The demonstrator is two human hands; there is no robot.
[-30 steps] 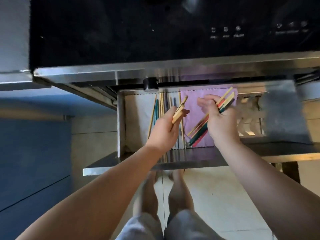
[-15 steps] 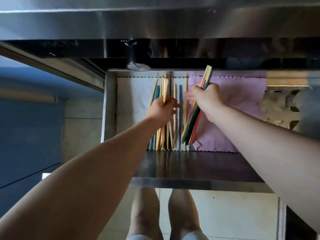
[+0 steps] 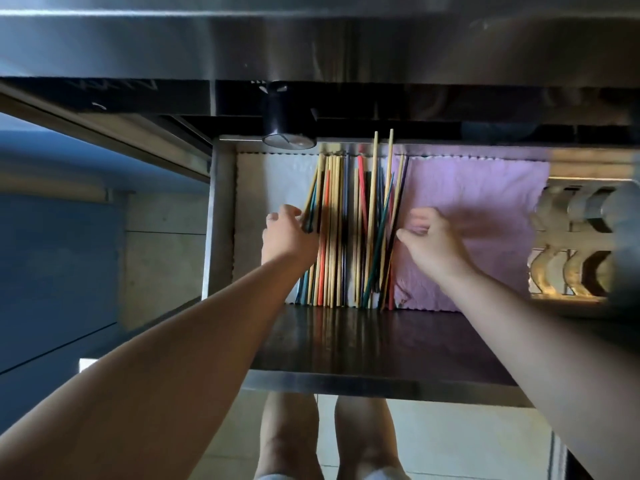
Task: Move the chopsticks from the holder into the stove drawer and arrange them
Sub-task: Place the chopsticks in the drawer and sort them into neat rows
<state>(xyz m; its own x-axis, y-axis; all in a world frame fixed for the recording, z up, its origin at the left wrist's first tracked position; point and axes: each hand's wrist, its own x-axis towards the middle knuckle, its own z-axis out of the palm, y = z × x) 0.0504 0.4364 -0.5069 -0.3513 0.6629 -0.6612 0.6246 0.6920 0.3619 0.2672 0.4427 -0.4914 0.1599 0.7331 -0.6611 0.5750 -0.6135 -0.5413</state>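
the chopsticks [image 3: 349, 233] lie in the open stove drawer [image 3: 221, 220], in two loose groups side by side: a tidier left bundle on a pale liner, and a right bundle that fans out, with a green stick crossing the others and two bamboo sticks poking past the back edge. just right of them is a pink cloth [image 3: 485, 209], with a metal rack [image 3: 571, 258] beyond it.

the left hand [image 3: 287, 237] rests against the outer side of the left bundle, fingers curled onto the outermost sticks; whether it actually pinches any i cannot tell. the right hand [image 3: 433, 244] is blurred, fingers loosely parted and grasping nothing, fingertips just beside the right bundle.

these sticks look light, stiff and smooth, so they should roll and skid readily on the liner. pinching one at its tip would likely swing it. it seems better to cup each bundle from the outside near mid-length and squeeze inward, then tap the ends against the drawer's front wall. lift the crossing green stick out first.
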